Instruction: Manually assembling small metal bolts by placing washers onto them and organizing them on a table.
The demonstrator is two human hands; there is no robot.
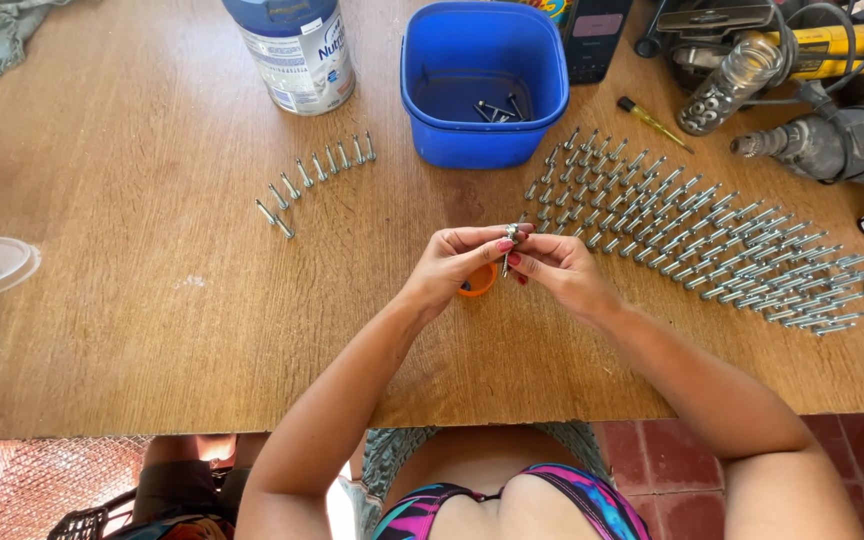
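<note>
The wooden table (152,300) fills my view, and the biggest thing on it is the blue tub (482,80) at twelve o'clock from my hands, well apart, with a few loose bolts lying in its bottom. Next in size is the spread of finished bolts (712,235), laid in slanting rows from one o'clock out to three o'clock; its nearest edge lies just beside my right hand. A short curved row of bolts (317,175) sits at ten o'clock, further off, under the white and blue tin (297,50). Power tools (822,90) lie far out at two o'clock.

My left hand (447,270) and right hand (562,275) meet at the middle of the table, fingertips together. Between them is the one bolt (509,250) I am working on. Its long axis runs close to upright in the view, head end toward twelve o'clock, shank toward six, tilted slightly. Both hands are pinched shut on it: the left takes the head end with thumb and forefinger, the right closes on it from the three o'clock side. Neither hand is nearer; both touch it. Whether a nut is on the shank I cannot tell, it is too small.

An orange cap (478,281) peeks out under my left fingers, resting on the table, just below the bolt.
</note>
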